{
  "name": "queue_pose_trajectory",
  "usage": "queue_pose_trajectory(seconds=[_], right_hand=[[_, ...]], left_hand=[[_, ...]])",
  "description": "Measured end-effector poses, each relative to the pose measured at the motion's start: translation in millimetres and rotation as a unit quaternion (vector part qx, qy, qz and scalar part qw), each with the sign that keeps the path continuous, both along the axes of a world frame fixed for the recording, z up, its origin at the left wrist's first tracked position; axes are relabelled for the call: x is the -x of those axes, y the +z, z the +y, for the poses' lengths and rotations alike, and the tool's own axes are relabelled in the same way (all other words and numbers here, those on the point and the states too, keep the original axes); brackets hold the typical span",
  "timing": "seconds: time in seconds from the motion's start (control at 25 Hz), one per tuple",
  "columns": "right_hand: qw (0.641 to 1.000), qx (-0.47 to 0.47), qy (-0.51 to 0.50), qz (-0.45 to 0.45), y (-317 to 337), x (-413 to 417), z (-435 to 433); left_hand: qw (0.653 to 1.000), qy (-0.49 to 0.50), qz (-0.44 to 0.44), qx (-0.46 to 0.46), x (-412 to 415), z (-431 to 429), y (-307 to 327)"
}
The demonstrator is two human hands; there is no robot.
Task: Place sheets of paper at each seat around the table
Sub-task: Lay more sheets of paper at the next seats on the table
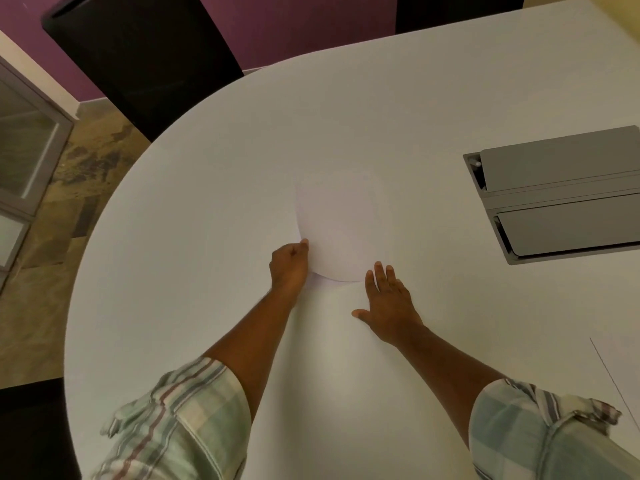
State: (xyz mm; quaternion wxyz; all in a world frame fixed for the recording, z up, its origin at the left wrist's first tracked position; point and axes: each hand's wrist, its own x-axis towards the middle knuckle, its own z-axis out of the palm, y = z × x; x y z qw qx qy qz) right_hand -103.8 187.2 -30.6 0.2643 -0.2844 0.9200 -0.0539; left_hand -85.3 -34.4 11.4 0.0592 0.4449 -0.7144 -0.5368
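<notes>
Black chair far left marks seat. Left hand, fingers pinched on left edge of paper sheet, steering it across white worktop. Right hand flat, fingers spread, near sheet's corner, likely steadying.

Grey hatch cropped (right edge).

Dim, warm indoor light, soft throughout, white table shading to grey-beige near the bottom, faint shadow beside the hands, white sheet barely distinct, strong wide-angle bending at edges, no glare
</notes>
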Motion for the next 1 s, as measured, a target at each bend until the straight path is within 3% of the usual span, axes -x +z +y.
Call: queue_pose_trajectory(seconds=[0.44,1.0], right_hand=[[1.0,0.004,-0.003,0.013,-4,-2,0],[0.999,0.04,-0.022,0.019,-7,-5,4]], left_hand=[[0.998,0.016,-0.062,-0.008,42,-18,7],[0.999,-0.016,-0.01,0.044,32,-1,21]])
